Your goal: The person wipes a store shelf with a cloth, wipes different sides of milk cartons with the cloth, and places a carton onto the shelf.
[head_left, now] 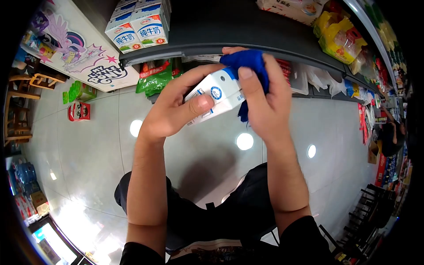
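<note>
A white milk carton with blue print [219, 91] is tilted in front of me, its top turned to the right. My left hand [179, 104] is wrapped round its lower end, thumb across the near face. A blue cloth [249, 59] is bunched in my right hand [270, 95], whose thumb presses it beside the carton's top. Part of the cloth hangs below the right hand. The fingers of both hands behind the carton and cloth are partly hidden.
Similar milk cartons [149, 27] stand on the dark shelf [212, 26] at the upper left. Yellow-bagged goods [338, 37] lie on its right part. Green packets [154, 77] sit below the shelf edge. A red box [79, 111] stands on the tiled floor. A person [392, 134] is at the far right.
</note>
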